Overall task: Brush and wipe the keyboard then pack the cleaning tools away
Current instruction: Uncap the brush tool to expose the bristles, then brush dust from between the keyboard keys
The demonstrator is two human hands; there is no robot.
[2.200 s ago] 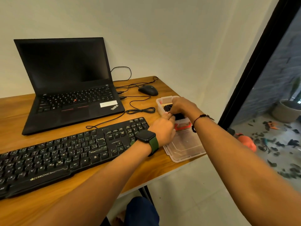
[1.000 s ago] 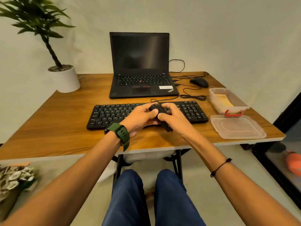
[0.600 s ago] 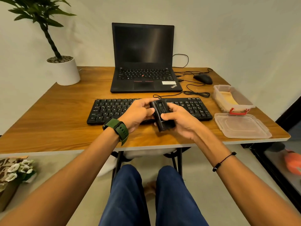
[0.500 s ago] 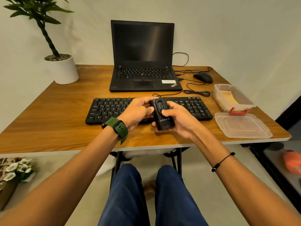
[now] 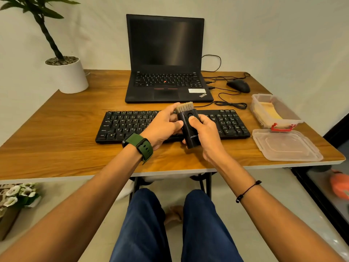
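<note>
- Both hands hold the brush (image 5: 188, 127) above the keyboard (image 5: 132, 125) at the table's (image 5: 56, 148) front edge: right hand (image 5: 204, 135) wrapped round the body, thumb on its slider; left hand (image 5: 164, 125) pinching near the bristles.
- If the thumb slips, the bristles could retract.
- Brushed dust might drift into the open box (image 5: 275, 112) at the right edge.
</note>
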